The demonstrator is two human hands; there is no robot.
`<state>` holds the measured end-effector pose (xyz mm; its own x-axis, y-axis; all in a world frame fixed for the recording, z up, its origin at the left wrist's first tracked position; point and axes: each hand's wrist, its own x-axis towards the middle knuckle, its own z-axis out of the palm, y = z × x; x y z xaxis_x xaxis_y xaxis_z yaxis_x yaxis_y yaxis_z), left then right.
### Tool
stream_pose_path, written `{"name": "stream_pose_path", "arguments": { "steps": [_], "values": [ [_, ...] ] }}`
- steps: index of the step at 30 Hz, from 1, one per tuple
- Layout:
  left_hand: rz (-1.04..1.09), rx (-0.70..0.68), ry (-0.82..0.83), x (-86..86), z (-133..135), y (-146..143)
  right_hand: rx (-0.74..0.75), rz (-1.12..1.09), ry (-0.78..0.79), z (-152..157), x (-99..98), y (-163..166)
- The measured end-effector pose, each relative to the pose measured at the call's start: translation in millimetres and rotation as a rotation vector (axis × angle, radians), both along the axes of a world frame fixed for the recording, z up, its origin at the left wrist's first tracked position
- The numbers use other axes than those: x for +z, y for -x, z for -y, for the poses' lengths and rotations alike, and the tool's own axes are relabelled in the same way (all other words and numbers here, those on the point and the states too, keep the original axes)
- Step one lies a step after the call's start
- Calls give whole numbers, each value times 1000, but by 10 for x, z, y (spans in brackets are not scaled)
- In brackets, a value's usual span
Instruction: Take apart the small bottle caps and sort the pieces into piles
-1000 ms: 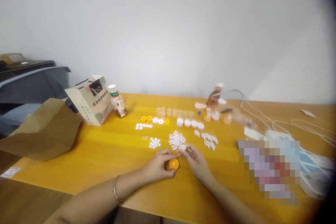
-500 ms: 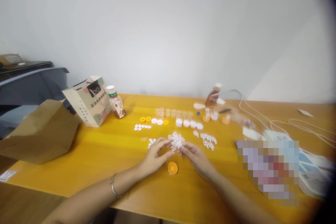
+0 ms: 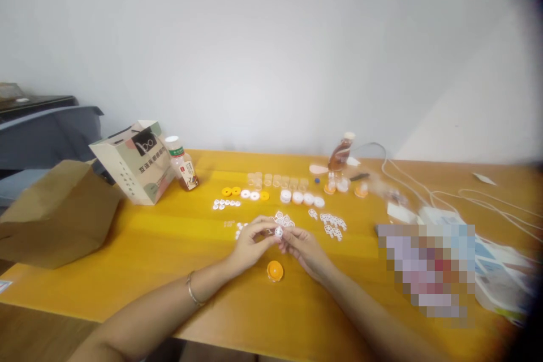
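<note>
My left hand (image 3: 251,244) and my right hand (image 3: 306,249) meet over the yellow table (image 3: 169,249), and together their fingertips pinch a small white perforated plastic piece (image 3: 278,232). An orange cap (image 3: 275,270) lies on the table just below and between my hands, touched by neither. Right behind my fingers sits a pile of similar white pieces (image 3: 285,219). A bracelet circles my left wrist.
Rows of orange and white caps (image 3: 246,194), small clear cups (image 3: 275,180) and more white pieces (image 3: 333,223) lie further back. A paper gift bag (image 3: 133,161), a drink bottle (image 3: 180,163) and a brown bag (image 3: 55,215) stand left. Another bottle (image 3: 341,154), cables (image 3: 424,186) and boxes are at right.
My left hand let go of the orange cap, which now lies on the table. Both hands moved up to the white pile and now pinch one white piece between them.
</note>
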<state>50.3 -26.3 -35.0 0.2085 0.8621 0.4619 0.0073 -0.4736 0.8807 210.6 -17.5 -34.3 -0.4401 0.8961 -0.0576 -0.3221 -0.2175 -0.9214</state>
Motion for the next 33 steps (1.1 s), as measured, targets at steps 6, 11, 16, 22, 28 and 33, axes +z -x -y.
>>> {"name": "stream_pose_path", "arguments": {
  "steps": [6, 11, 16, 22, 28, 33],
  "values": [
    [-235, 104, -203, -90, -8, 70, -103, 175, -107, -5, 7, -42],
    [-473, 146, -479, -172, -44, 121, -119, 296, -161, -3, 5, -48],
    [-601, 186, -617, -206, -46, 129, -127, 390, -254, 24, 36, -39],
    [-599, 162, -595, -209, -39, 117, -163, 419, -332, 59, 40, -41],
    [-617, 155, -557, -197, -34, 108, -189, 404, -311, 50, 19, -59],
    [-554, 150, -531, -176, -36, 94, -208, 312, -212, 11, 12, -52]
  ]
}}
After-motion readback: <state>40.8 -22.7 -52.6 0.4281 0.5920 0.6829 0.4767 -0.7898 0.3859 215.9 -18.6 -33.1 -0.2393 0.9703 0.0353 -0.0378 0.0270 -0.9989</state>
